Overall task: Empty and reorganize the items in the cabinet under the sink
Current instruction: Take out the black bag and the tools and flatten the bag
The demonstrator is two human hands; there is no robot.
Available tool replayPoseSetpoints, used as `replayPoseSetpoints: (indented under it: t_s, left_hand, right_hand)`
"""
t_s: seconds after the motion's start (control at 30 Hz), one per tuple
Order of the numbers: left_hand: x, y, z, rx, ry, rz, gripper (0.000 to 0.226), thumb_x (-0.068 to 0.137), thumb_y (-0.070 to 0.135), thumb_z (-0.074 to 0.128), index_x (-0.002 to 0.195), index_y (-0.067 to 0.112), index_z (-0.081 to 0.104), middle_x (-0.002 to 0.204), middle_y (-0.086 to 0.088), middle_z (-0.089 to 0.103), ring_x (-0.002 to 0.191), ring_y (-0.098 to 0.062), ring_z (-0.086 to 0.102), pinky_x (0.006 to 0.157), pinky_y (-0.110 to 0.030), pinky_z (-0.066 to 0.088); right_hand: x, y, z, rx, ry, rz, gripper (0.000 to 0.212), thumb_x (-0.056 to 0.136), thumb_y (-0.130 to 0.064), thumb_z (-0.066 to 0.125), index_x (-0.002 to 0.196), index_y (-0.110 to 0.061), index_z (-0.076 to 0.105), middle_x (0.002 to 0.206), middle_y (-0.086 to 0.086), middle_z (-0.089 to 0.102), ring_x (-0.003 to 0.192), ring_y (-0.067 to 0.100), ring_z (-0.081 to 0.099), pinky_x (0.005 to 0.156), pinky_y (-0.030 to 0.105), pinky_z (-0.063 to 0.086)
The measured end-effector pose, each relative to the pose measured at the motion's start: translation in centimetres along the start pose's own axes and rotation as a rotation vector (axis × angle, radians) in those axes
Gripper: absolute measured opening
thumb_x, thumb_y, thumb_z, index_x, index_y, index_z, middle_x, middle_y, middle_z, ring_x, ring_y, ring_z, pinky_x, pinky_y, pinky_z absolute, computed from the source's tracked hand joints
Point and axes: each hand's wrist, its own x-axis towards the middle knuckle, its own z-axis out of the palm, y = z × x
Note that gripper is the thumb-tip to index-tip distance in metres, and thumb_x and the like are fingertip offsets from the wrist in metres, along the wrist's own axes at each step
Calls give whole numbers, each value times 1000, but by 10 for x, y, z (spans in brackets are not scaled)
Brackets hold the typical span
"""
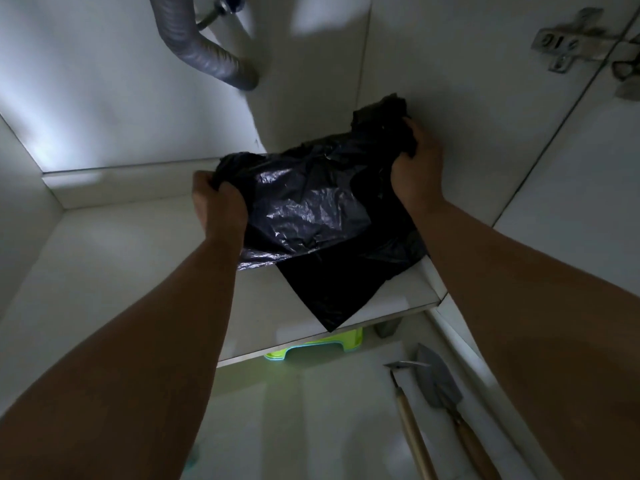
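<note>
A crumpled black plastic bag point(311, 209) lies over the right part of the white cabinet floor point(131, 271), one corner hanging past the front edge. My left hand point(218, 206) grips the bag's left end. Farther back, by the right wall, my right hand point(417, 161) grips a bunched part of the bag's right end. Both forearms reach into the cabinet from below.
A grey corrugated drain hose point(204, 50) curves down the back wall. A metal door hinge point(568, 39) sits at the top right. On the floor outside lie a small trowel point(438, 379), a wooden-handled tool point(408, 417) and a green stool point(311, 348) under the cabinet edge.
</note>
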Motion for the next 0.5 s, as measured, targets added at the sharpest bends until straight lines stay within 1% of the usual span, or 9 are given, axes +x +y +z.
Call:
replayPoseSetpoints:
  t_s: [0.07,0.13,0.17,0.2,0.27,0.33,0.4,0.47,0.5]
  left_hand:
    - [9,-9,5,104,-34,-86,24,82,7,45,101,2,59,91,-13,61,86,-25,55,77,-36,46]
    - [11,-26,6,199,-115,-278,41,82,18,47,112,-5,62,105,-21,64,98,-30,62,82,-40,50]
    - [8,-35,6,178,-191,-407,43,82,20,47,113,-5,62,103,-20,64,95,-31,63,77,-40,51]
    - [1,-39,5,143,-283,-536,36,85,18,47,111,-2,62,96,-17,63,86,-29,62,70,-36,50]
    - [-8,-48,7,122,-414,-670,20,94,9,47,110,5,58,89,-11,59,76,-23,58,64,-33,47]
    - [-8,-61,13,218,-467,-649,23,96,9,51,118,6,55,98,-11,62,79,-22,61,60,-32,49]
    - [-5,-70,19,320,-500,-557,37,91,16,62,126,5,55,115,-14,63,92,-27,65,60,-33,54]
    - [-4,-78,25,480,-522,-446,61,83,30,73,135,6,54,127,-16,61,107,-33,63,82,-40,59]
    - [-6,-83,28,581,-550,-384,72,79,38,77,139,6,52,130,-16,60,113,-35,61,93,-41,55]
  right_hand:
    - [8,16,14,-73,-49,63,35,99,-21,49,132,-18,60,127,-1,65,116,17,60,101,25,45]
    - [16,39,24,-192,-106,197,43,96,-20,58,137,-9,53,136,10,58,125,26,55,100,26,42]
    - [20,49,28,-220,-128,292,56,93,-25,66,141,-5,47,141,13,54,129,28,53,104,31,42]
    - [25,58,30,-230,-148,391,73,87,-34,74,145,-3,42,145,14,50,132,30,50,108,35,42]
    - [30,70,32,-227,-203,489,92,75,-44,82,147,-4,40,147,13,50,131,30,51,109,39,43]
    - [28,75,30,-297,-332,435,91,68,-41,86,143,-8,48,140,12,56,125,30,56,101,36,48]
    - [22,81,29,-408,-415,354,79,75,-38,82,142,-9,51,139,14,57,124,33,57,98,33,46]
    - [11,81,32,-483,-424,347,76,85,-48,71,145,-8,47,145,16,53,128,35,54,103,35,44]
    - [6,80,35,-521,-437,361,82,85,-57,64,147,-8,44,147,16,50,130,35,53,106,37,43]
